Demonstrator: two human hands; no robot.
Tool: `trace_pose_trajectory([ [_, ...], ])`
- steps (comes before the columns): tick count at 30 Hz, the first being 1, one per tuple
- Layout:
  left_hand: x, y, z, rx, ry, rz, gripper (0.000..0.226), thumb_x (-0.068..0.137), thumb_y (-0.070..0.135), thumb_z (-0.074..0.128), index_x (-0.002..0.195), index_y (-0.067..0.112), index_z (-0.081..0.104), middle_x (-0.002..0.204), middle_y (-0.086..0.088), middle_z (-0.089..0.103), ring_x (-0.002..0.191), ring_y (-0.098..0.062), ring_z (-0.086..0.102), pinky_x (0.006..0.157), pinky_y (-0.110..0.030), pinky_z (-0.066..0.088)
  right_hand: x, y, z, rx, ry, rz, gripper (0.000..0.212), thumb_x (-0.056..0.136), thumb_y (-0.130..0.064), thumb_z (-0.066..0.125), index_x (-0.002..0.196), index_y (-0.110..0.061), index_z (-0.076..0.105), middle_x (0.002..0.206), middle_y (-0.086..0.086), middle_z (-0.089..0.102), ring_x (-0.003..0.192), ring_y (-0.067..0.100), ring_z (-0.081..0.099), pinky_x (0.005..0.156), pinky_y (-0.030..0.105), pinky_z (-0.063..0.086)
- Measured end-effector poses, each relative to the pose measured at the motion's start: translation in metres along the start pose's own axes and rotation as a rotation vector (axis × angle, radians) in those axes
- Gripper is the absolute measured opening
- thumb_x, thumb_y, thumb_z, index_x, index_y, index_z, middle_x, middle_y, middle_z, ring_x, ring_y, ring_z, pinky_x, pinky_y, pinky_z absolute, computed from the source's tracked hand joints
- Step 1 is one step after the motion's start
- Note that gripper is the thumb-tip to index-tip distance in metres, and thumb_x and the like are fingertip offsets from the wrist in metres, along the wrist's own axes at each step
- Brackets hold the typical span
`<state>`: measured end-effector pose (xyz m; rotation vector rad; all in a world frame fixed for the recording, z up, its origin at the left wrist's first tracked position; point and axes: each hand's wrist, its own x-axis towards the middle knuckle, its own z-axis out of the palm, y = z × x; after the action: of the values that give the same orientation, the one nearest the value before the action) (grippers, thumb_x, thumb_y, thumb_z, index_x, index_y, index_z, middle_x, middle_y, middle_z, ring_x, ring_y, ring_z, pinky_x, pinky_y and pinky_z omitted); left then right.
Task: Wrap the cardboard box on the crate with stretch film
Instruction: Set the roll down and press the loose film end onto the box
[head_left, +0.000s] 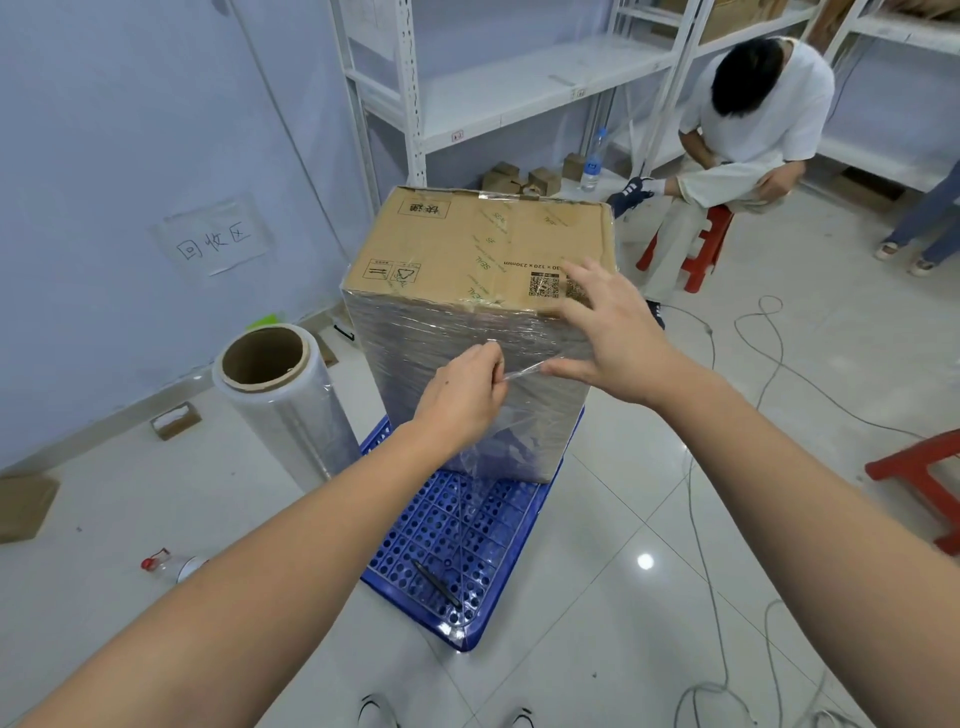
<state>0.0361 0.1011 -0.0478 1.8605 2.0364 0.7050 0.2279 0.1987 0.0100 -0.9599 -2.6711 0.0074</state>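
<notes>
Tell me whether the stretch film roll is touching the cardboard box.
Apart. The head view shows the stretch film roll standing left of the cardboard box, with a strip of floor and blue crate visible between them.

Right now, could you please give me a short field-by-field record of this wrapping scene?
box: cardboard box upright on blue crate, sides film-wrapped, top bare
left hand: pinches loose film tail
right hand: fingers spread, at box's near top edge
film roll: upright on floor, left of crate
on crate: dark pen-like tool
background: seated person on red stool
</notes>
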Motion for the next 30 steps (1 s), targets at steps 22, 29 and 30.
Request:
trace_pose_trajectory([
  [22,0.000,-0.004,-0.003,-0.002,-0.003,0.042,0.035,0.097,0.014,0.057,0.075,0.026,0.034,0.071,0.008,0.046,0.069,-0.027,0.050,0.063,-0.040,0.041,0.004,-0.019,0.020,0.101,-0.033,0.070,0.017,0.068,-0.019,0.084,0.067,-0.021,0.067,0.153,0.007,0.041,0.145,0.032,0.029,0.118,0.048,0.017],
  [29,0.010,-0.013,-0.009,-0.069,-0.046,0.080,0.011,0.096,0.018,0.067,0.105,0.024,0.064,0.098,0.010,0.058,0.091,-0.016,0.058,0.083,-0.035,0.048,0.005,-0.020,0.020,0.197,0.000,0.091,0.027,0.064,-0.013,0.081,0.062,-0.024,0.057,0.151,0.004,0.045,0.145,0.028,0.030,0.116,0.050,0.020],
  [30,0.011,-0.014,-0.011,-0.060,-0.058,0.061,0.012,0.096,0.020,0.068,0.106,0.025,0.068,0.099,0.009,0.064,0.092,-0.016,0.061,0.085,-0.034,0.050,0.004,-0.020,0.020,0.203,0.004,0.093,0.028,0.064,-0.013,0.081,0.062,-0.025,0.056,0.151,0.003,0.045,0.145,0.028,0.030,0.116,0.049,0.020],
])
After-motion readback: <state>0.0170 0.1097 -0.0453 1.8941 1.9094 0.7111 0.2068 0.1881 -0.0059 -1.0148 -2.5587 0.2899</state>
